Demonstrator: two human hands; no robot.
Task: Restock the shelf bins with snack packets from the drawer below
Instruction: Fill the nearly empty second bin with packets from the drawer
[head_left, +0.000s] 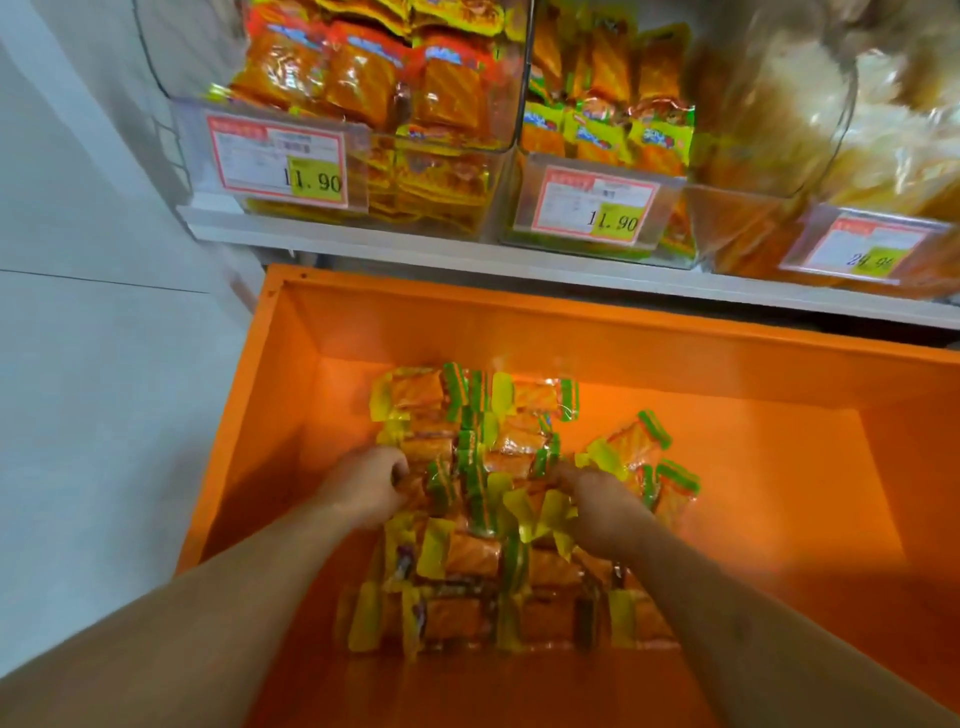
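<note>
Head view: left hand (366, 486) and right hand (597, 499) grip snack packets (467, 561) heaped in the orange drawer (727, 358).

Both bare hands, left (366, 486) and right (597, 499), reach into the open orange metal drawer (727, 374), fingers curled into a heap of orange, yellow-and-green snack packets (478, 499), below clear plastic shelf bins (441, 171) stocked with similar packets.

Right bin (831, 156) blurred, edge-cropped
</note>
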